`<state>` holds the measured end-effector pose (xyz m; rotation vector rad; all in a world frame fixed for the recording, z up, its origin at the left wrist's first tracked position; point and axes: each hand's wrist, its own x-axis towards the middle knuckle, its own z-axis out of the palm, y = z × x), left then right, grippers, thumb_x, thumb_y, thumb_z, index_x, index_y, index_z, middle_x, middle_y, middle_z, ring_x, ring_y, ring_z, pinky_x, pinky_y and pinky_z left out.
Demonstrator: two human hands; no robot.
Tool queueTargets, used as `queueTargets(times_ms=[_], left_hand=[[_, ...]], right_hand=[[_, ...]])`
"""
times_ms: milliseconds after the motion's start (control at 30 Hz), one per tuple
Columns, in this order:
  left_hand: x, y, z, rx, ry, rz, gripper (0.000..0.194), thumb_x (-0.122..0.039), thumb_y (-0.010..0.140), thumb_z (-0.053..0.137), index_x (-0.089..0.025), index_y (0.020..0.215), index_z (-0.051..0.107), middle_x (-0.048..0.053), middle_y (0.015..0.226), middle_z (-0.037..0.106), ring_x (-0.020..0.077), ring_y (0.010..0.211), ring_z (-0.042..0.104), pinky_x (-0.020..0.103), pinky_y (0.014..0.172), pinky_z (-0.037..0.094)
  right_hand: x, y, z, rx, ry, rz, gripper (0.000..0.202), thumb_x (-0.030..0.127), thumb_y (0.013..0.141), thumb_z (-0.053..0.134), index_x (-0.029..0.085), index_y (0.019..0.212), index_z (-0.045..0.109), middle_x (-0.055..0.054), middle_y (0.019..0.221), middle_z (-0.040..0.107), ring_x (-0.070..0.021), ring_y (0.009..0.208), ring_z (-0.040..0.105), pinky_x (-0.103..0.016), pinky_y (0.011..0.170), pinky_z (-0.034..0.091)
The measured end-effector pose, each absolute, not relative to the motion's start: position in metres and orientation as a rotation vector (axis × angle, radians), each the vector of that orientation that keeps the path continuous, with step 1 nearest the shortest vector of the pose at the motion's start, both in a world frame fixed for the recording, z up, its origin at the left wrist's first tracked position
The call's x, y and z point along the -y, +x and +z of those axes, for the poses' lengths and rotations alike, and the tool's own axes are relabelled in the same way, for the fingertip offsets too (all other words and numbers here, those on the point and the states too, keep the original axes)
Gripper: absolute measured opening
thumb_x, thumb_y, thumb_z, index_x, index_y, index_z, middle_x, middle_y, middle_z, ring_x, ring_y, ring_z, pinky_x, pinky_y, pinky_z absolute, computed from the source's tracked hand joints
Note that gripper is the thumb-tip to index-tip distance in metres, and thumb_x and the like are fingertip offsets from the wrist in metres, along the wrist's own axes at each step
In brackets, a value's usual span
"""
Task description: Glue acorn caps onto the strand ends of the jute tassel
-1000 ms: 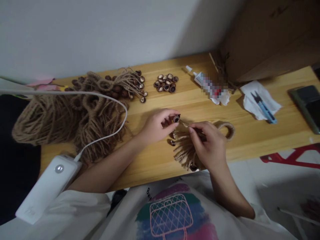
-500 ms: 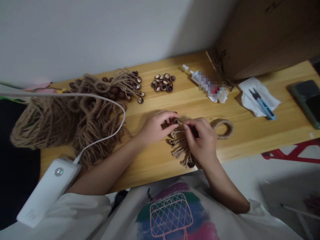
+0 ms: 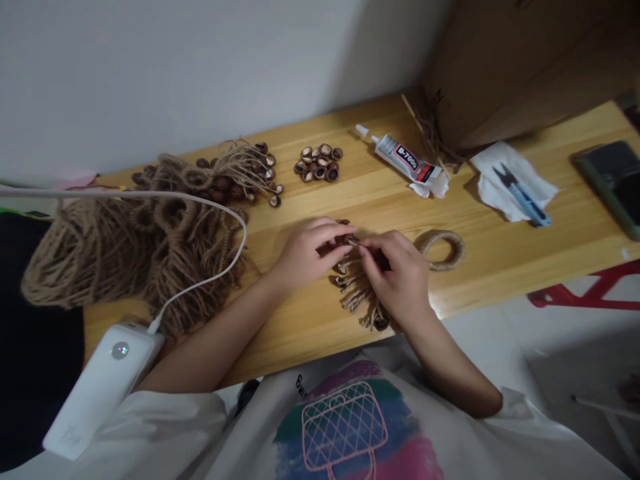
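Observation:
Between the thumb and fingers of my left hand [image 3: 307, 255] is a small brown nut shell [image 3: 349, 238], partly covered by the fingertips. My right hand [image 3: 401, 272] pinches a jute cord [image 3: 355, 244] close to its end, and that end meets the shell; how deep it sits inside cannot be seen. Below the hands, a fringe of jute cords [image 3: 356, 293] lies on the table, several with shells at their tips. The fringe runs under my right hand toward a jute-wrapped ring [image 3: 456, 255] on the far side of it.
Loose shells [image 3: 319, 164] sit in a cluster behind the hands, near a B-7000 glue tube [image 3: 400, 157]. Blue thread snips [image 3: 523, 193] rest on a white tissue [image 3: 487, 163]. Jute bundles [image 3: 95, 250] and a cabled power bank [image 3: 103, 387] are at left, a phone [image 3: 613, 183] at right.
My right fingertips have come slightly closer to the shell in my left hand, bringing the cord with them. The whole view has shifted a little.

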<state>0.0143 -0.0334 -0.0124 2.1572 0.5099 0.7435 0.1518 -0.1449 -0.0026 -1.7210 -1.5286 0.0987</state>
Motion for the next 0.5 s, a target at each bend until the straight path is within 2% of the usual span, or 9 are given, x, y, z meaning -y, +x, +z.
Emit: queueTargets(times_ms=[500], left_hand=[[0.0319,0.0152,-0.0131,-0.470,2.187,0.739,0.022,-0.018,0.082,0.063,-0.016,0.103,0.068,0.006,0.090,0.067,0.0107,0.074,0.061,0.024,0.069,0.051]], right_hand=[[0.1435,0.1509,-0.0042,1.538,-1.722,0.075,0.008,0.017,0.087,0.054,0.015,0.086,0.062,-0.006,0.078,0.063,-0.0162,0.071,0.058,-0.028,0.063,0.046]])
